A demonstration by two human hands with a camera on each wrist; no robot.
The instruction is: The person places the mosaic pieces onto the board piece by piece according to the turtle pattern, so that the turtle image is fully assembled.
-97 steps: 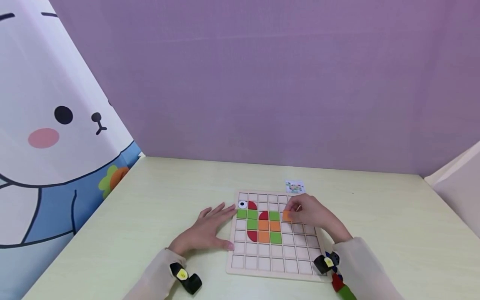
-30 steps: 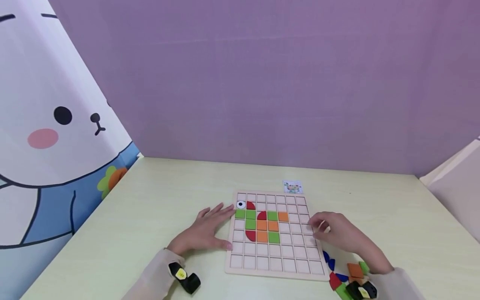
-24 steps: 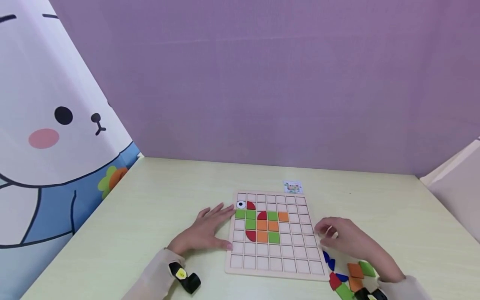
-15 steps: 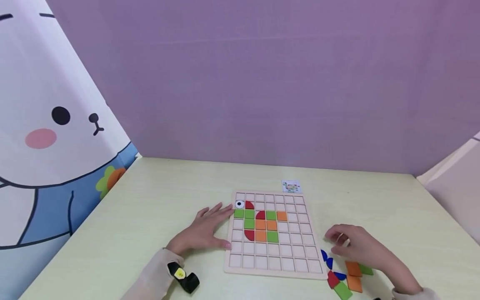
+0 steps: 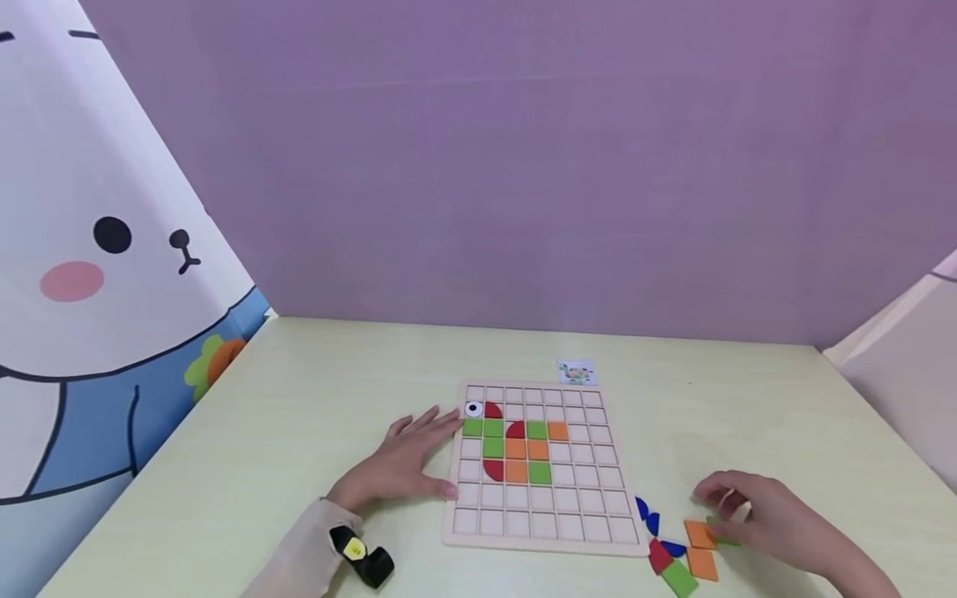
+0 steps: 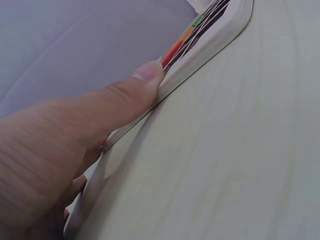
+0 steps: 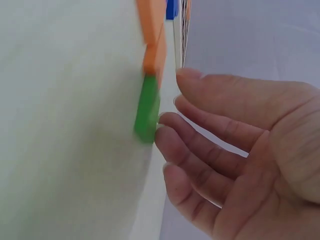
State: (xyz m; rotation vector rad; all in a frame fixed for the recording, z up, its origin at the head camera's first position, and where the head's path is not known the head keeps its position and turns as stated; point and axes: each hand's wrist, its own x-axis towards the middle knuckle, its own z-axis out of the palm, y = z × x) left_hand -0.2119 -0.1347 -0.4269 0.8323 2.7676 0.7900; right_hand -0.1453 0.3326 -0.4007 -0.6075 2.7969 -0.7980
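Note:
The wooden grid board (image 5: 546,525) lies on the table, with green, orange and red tiles and a round eye tile (image 5: 473,409) set in its upper left part. My left hand (image 5: 396,467) rests at the board's left edge, fingers spread; its thumb (image 6: 125,95) touches the rim in the left wrist view. My right hand (image 5: 773,519), fingers loosely bent and holding nothing, is over the loose tiles right of the board. A green tile (image 7: 148,110) lies right by its fingertips in the right wrist view and is partly hidden under the hand in the head view.
Beside the board's lower right corner lie orange tiles (image 5: 701,565), another green tile (image 5: 679,578), a red piece (image 5: 660,555) and several blue pieces (image 5: 674,549). A small picture card (image 5: 577,372) sits behind the board. A purple partition (image 5: 553,183) rises at the table's back edge.
The right hand set an orange tile into the board's third row, let go, then moved right and down to the loose tiles. The left hand has stayed at the board's edge.

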